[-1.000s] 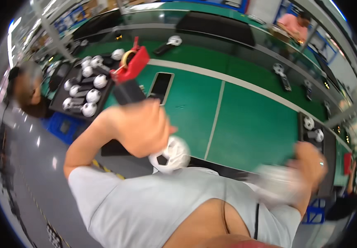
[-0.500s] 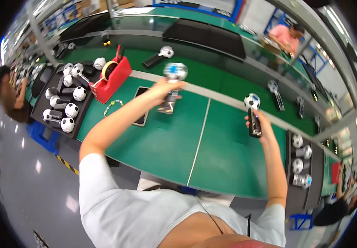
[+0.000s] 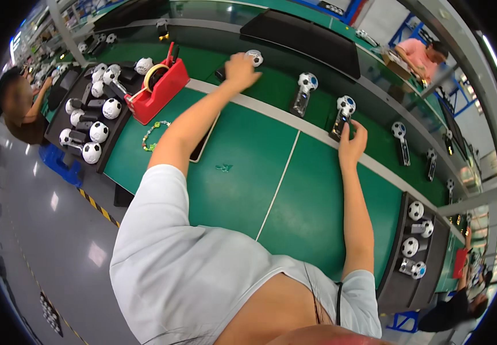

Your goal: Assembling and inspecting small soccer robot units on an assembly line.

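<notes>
Lying upper centre, long axis rising rightward: one black-handled soccer-ball device, partly covered by nearer left hand, grip unclear; right hand, fingers parted, beside clear-handled device.

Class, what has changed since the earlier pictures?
The left hand let go of one ball-topped gadget on the far strip and moved left to another gadget. The right hand brought its gadget forward there and remains at its lower end. The tape dispenser and bracelet stayed put.
</notes>
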Available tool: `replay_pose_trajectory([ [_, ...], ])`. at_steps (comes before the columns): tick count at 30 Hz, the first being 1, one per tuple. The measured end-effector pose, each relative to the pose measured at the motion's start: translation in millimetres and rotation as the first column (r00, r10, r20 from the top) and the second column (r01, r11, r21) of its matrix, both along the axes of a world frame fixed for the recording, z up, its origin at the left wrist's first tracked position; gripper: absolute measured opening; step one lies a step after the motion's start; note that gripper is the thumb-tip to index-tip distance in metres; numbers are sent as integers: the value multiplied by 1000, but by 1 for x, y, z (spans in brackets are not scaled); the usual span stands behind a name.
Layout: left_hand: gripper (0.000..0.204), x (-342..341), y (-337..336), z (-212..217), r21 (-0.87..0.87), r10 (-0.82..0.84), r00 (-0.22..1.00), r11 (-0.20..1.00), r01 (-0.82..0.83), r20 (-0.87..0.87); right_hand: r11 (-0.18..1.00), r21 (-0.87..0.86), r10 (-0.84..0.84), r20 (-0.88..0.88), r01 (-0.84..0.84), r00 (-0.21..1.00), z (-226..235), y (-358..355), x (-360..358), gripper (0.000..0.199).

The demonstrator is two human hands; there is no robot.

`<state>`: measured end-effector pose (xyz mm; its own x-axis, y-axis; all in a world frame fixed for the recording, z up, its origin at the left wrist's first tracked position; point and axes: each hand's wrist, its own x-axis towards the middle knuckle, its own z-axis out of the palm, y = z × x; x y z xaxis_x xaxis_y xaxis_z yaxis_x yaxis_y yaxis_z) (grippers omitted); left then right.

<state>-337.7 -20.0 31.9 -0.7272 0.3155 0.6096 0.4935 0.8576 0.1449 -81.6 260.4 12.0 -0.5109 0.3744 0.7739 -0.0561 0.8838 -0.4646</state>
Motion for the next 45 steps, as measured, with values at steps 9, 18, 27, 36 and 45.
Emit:
replay_pose_trajectory([
  [9, 53, 38, -24, -1, 646, -571, 663, 744, 170, 484, 770, -311, 616, 133, -557, 776, -18, -99, 23, 16],
  [18, 47, 212, -63, 0, 560, -647, 619, 741, 371, 446, -117, -904, 912, -262, -412, 315, 13, -151, 38, 42],
  [27, 64, 176, -159, -42, 55, 203, 929, 971, -231, 310, -75, -926, 909, -216, -369, 357, 10, -151, 47, 33],
  [36, 58, 198, -141, -15, 147, 223, 926, 950, -277, 304, -87, -921, 920, -220, -381, 323, 10, -144, 42, 34],
  [45, 61, 182, -159, -1, 400, 462, 879, 789, -466, 113, -176, -941, 888, -279, -290, 366, 7, -144, 33, 32],
])
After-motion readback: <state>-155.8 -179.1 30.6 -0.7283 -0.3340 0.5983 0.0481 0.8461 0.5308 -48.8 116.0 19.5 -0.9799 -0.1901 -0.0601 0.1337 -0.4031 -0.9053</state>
